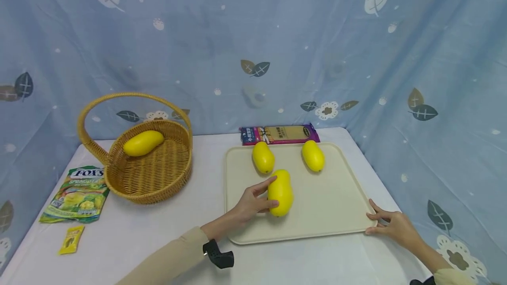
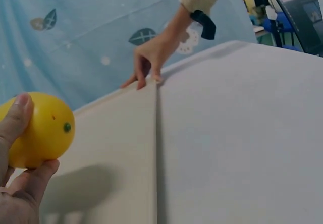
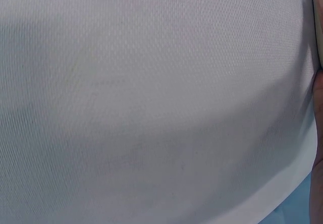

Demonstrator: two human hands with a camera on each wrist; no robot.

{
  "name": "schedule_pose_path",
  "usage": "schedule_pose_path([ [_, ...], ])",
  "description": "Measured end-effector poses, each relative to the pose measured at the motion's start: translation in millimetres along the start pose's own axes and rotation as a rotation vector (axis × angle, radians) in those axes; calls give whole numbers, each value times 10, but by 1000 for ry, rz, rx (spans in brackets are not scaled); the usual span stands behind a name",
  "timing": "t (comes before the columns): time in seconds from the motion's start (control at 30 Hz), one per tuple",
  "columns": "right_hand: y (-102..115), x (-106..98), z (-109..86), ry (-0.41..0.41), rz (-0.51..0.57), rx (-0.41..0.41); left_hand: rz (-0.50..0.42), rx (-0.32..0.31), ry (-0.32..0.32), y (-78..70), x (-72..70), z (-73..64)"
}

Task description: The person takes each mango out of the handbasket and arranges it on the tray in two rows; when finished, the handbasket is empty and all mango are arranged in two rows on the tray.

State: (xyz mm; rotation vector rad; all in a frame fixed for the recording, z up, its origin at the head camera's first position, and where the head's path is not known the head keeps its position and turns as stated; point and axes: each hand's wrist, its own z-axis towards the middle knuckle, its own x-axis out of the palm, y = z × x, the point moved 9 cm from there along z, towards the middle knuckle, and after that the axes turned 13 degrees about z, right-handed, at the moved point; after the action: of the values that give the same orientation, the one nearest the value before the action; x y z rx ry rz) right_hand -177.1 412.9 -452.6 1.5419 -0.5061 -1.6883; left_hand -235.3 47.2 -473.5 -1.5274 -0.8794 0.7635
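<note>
My left hand [image 1: 253, 201] grips a smooth yellow papaya [image 1: 280, 195] between thumb and fingers, over the left part of the beige tray [image 1: 332, 201]. In the left wrist view the held papaya [image 2: 48, 133] shows a small green spot on its end, and a shadow falls on the tray below it. At the tray's near right corner, my right hand [image 1: 396, 225] pinches the rim between thumb and fingers. Two more yellow papayas, one left [image 1: 263, 157] and one right [image 1: 313, 156], lie toward the tray's far edge. Only a sliver of the right hand enters the right wrist view.
A wicker basket [image 1: 152, 197] with a tall handle stands left of the tray, with one yellow papaya [image 1: 143, 143] inside. Beside it lie a green candy bag [image 1: 77, 195] and a small yellow packet [image 1: 71, 240]. A purple-edged food package [image 1: 279, 134] lies behind the tray.
</note>
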Motion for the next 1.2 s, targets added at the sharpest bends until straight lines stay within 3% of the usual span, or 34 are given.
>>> schedule_pose_path([
  [0.37,-35,-22,-22,-15,-29,-6,0,-15,0,50,215,306],
  [0.73,-29,-21,-21,-20,-35,-13,-11,10,20,58,582,502],
  [0.97,11,-30,-22,-31,-39,-42,91,52,-4,0,812,628],
  [1.2,27,-20,-7,-40,-37,-66,203,87,-76,-23,1007,712],
])
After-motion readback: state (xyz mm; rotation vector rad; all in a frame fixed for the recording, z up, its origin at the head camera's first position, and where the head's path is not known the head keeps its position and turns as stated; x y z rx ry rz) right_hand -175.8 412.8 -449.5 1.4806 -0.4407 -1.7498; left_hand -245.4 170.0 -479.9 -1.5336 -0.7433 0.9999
